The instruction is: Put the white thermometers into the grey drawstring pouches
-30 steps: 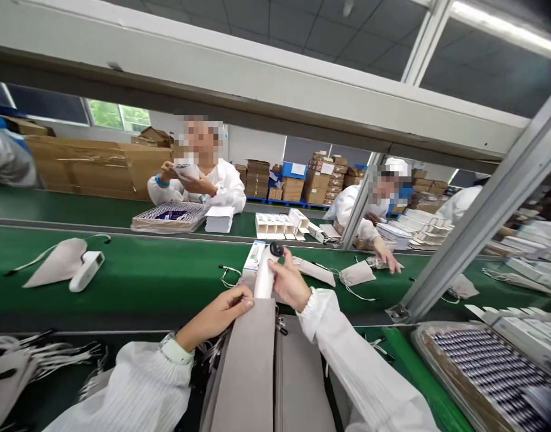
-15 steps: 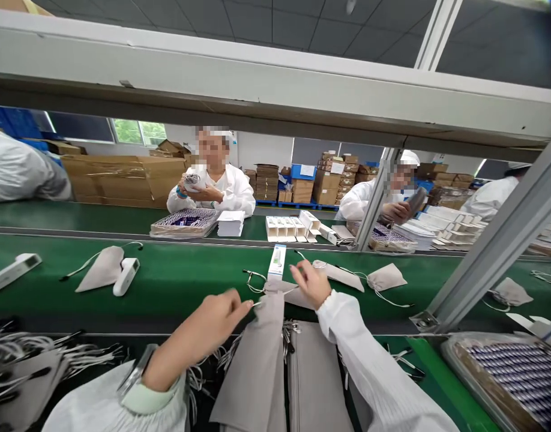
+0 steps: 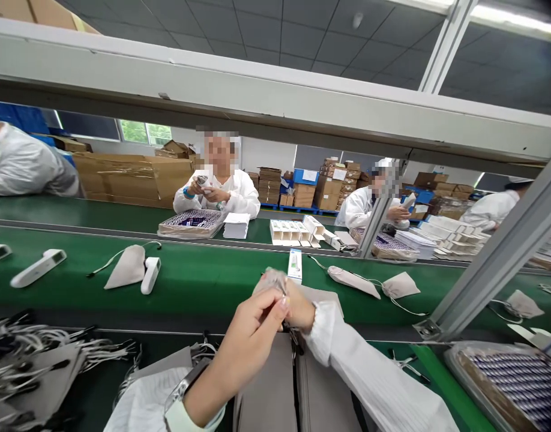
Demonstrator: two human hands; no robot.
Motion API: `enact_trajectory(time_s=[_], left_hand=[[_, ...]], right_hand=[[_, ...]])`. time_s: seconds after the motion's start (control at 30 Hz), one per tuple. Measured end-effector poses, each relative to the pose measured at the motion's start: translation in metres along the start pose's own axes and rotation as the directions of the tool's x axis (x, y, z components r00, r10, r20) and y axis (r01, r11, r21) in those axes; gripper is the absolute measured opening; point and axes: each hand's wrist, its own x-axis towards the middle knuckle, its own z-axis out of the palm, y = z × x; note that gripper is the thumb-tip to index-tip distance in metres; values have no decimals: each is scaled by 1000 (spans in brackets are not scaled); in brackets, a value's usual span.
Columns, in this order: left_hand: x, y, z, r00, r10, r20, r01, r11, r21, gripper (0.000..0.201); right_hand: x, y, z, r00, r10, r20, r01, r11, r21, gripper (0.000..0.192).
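Note:
A crumpled grey drawstring pouch (image 3: 273, 278) is bunched up between my hands, above the belt's near edge. My right hand (image 3: 301, 307) is closed around it, its fingers mostly hidden behind the cloth and my other hand. My left hand (image 3: 257, 327) pinches at the gathered pouch with thumb and forefinger; the exact bit between the fingertips is too small to tell. Just beyond them a small white-and-blue box (image 3: 295, 266) stands on the green belt (image 3: 221, 270). Flat grey pouches (image 3: 267, 384) lie in a stack below my hands.
White handheld devices (image 3: 150, 275) and filled pouches (image 3: 400, 284) lie along the belt. Loose white cords (image 3: 95, 354) pile up at left. A tray of purple-striped items (image 3: 514, 378) sits at right, near a slanted metal post (image 3: 496, 246). Co-workers in white sit across the belt.
My hands, apart with the cord drawn between them, have come together over the now crumpled pouch. The long pouch hanging toward me has been lifted and bunched. The view has shifted slightly.

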Motion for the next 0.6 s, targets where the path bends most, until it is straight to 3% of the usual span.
enact_trajectory(time_s=[0.03, 0.1, 0.13, 0.17, 0.23, 0.3, 0.43, 0.53, 0.6], left_hand=[[2, -5, 0, 999, 25, -37, -21, 994, 106, 25], [9, -21, 1, 996, 52, -79, -20, 934, 357, 19], [12, -32, 2, 999, 30, -30, -12, 879, 477, 19], [15, -44, 3, 996, -34, 87, -22, 821, 571, 17], [18, -65, 6, 928, -175, 328, -83, 763, 641, 11], [18, -80, 8, 878, -232, 418, -111, 752, 650, 13], [11, -82, 10, 887, -242, 393, -111, 714, 691, 24], [7, -72, 12, 887, -266, 378, -94, 697, 710, 26], [8, -67, 13, 885, -285, 368, -69, 702, 709, 28]], right_hand=[[10, 6, -8, 989, 2, -146, -11, 998, -66, 21], [29, 26, -29, 908, 64, -414, -191, 942, -274, 27], [36, 37, -38, 858, 112, -501, -334, 864, -378, 33], [41, 50, -45, 822, 162, -547, -456, 762, -460, 37], [46, 76, -50, 790, 233, -568, -574, 608, -548, 40], [44, 98, -47, 797, 278, -536, -588, 558, -585, 39], [34, 120, -36, 801, 367, -473, -598, 447, -665, 39], [37, 111, -32, 807, 334, -488, -589, 376, -716, 46], [53, 100, -24, 838, 295, -458, -543, 373, -753, 46]])
